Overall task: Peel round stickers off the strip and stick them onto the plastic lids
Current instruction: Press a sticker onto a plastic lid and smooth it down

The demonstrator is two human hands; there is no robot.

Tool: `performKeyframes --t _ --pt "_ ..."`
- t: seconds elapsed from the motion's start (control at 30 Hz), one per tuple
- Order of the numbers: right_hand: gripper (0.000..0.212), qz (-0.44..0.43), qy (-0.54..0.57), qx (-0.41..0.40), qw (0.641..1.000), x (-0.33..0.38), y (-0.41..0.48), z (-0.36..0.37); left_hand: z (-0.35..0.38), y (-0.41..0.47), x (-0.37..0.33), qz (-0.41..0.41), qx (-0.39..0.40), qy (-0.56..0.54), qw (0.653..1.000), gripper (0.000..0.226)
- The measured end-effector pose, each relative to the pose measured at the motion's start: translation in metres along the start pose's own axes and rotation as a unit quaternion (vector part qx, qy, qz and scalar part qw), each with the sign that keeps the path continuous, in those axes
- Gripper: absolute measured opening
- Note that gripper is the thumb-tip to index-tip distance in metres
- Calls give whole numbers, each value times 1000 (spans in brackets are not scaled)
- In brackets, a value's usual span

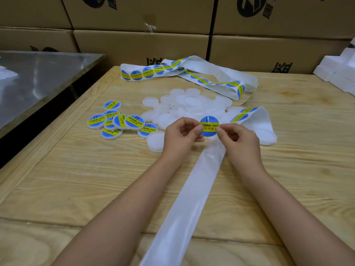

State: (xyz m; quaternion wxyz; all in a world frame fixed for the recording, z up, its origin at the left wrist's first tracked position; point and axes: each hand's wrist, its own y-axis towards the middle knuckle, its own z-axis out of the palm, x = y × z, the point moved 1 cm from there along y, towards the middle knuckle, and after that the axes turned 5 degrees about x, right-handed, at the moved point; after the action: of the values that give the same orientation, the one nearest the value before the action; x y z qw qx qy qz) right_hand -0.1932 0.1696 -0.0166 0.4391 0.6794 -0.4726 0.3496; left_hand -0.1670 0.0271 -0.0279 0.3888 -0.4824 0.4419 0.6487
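A round blue-and-yellow sticker is held up above the wooden table. My left hand pinches its left edge and my right hand pinches its right edge. The white backing strip runs from under the sticker toward me, bare of stickers. More of the strip with stickers loops at the back of the table. A heap of plain translucent lids lies behind my hands. One plain lid sits just left of my left hand. Several stickered lids lie in a cluster at the left.
Stacked cardboard boxes wall off the back. A metal-topped table stands to the left, beyond the wooden table's edge. White foam blocks sit at the far right.
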Motion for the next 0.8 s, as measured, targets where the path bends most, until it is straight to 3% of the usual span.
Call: performKeyframes --t 0.2,0.4,0.5,0.57,0.7,0.8 --pt "10 37 62 -12 997 -5 5 -5 3 -1 5 -1 25 18 1000 13" --pt "19 -24 23 -104 994 3 -1 -5 13 -4 6 30 16 161 986 55" --pt "19 -41 73 -126 989 8 -3 -7 -1 -1 0 118 -33 352 928 39" --pt "20 -45 106 -114 987 11 -5 -6 -14 2 -8 127 -74 460 875 33" --pt "18 -28 148 -52 987 10 -8 4 -41 10 -16 32 -44 656 753 48" --pt "17 -22 145 -19 989 6 -8 9 -52 12 -14 -35 8 681 732 54"
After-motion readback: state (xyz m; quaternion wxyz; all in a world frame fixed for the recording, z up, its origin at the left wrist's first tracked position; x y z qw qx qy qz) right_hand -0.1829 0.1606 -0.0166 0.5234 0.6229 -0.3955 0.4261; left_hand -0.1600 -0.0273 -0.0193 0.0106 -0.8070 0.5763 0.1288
